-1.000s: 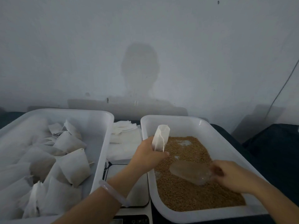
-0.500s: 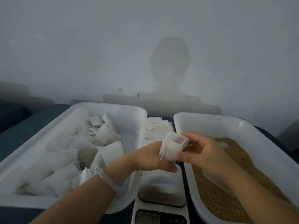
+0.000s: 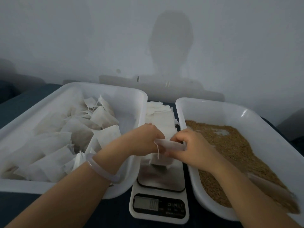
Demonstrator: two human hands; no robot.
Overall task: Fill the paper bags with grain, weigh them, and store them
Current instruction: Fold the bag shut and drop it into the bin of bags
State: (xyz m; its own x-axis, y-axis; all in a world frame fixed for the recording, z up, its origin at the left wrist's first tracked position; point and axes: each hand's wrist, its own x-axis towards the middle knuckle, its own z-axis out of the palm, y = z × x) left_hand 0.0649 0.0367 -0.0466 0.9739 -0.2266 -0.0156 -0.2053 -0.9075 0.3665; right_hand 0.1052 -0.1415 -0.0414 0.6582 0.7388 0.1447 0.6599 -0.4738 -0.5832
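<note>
Looking down from the head view, blur softens the paper bag (image 3: pixel 169 143), so whether its lower end touches the steel platform of the kitchen scale (image 3: pixel 162 180) cannot be told; the display digits are too faint to read. Fingertips of both hands are hidden behind the bag's upper edge. The left hand (image 3: pixel 144 140), with a pale bangle (image 3: pixel 105 170) at its wrist, pinches the left end of that edge; the right hand (image 3: pixel 192 148) grips the right end, so the bag hangs between them, over the platform. A translucent scoop (image 3: pixel 269 188) lies in the grain (image 3: pixel 230 145), partly covered by the right forearm. The grain tray (image 3: pixel 213 109) is cut off at the right; the left tray (image 3: pixel 98 87) holds filled bags (image 3: pixel 54 145). A stack of empty bags (image 3: pixel 158 112) lies between the trays.
</note>
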